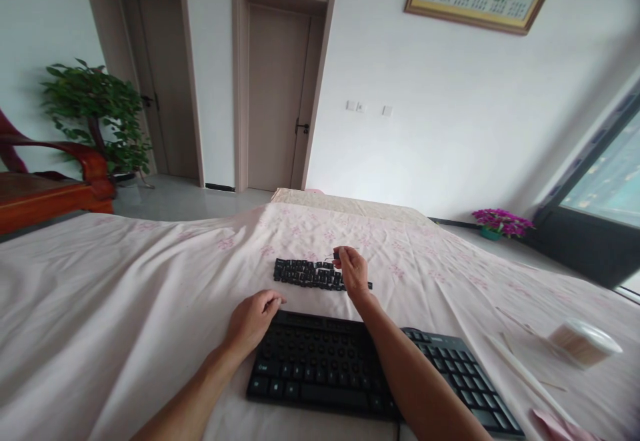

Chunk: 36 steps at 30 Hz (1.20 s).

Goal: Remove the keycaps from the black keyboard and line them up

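A black keyboard (333, 397) lies on the cloth in front of me. Its lower row and right-hand section carry keycaps, while many positions in the upper left show bare round stems. Beyond it, loose black keycaps (303, 274) are laid out in rows. Over the right end of these rows is my right hand (352, 269), its thumb and fingers pinching a small black keycap (337, 255). My left hand (256, 314) rests by the keyboard's top left corner with fingers curled closed; whether anything is inside them is hidden. My right forearm covers part of the keyboard.
A pale flowered cloth (165, 307) with folds covers the surface. At the right are a clear tub of thin sticks (583, 343), several loose sticks and a pink cloth (555, 424). A wooden chair (55, 187) stands at the left.
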### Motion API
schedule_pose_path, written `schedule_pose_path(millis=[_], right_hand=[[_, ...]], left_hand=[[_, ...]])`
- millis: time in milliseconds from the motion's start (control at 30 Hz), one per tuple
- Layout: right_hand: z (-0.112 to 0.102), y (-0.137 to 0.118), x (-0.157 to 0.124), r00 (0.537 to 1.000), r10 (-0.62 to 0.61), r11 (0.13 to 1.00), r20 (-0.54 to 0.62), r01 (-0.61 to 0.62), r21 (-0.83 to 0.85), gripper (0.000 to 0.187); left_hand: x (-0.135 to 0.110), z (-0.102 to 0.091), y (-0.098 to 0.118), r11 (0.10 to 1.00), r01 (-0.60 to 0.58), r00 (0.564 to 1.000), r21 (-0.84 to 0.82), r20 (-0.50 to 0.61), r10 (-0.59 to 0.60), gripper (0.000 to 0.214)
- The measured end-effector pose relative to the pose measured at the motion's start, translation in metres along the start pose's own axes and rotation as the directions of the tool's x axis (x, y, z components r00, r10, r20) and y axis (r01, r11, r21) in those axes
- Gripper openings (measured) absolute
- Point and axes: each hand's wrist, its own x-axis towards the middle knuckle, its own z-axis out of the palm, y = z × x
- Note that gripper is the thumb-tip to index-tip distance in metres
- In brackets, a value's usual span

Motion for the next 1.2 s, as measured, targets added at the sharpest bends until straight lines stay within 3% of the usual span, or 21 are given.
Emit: schedule_pose_path(millis=[233,700,1200], right_hand=[[0.006,0.003,-0.003,0.999,-0.009,1.0,0.052,0.01,-0.027,0.047],[0.012,-0.004,-0.012,0.991,-0.054,0.994,0.121,0.042,0.098,0.048],[0.018,0.002,-0.014,0.954,-0.075,0.978,0.289,0.014,0.206,0.042]], left_hand=[[-0.001,-0.002,0.002,1.0,-0.011,1.0,0.013,0.003,0.011,0.026],[-0.002,-0.003,0.004,1.0,-0.019,1.0,0.001,-0.016,0.019,0.025],[-0.002,-0.001,-0.001,0.999,-0.036,0.999,-0.013,-0.033,0.036,0.024]])
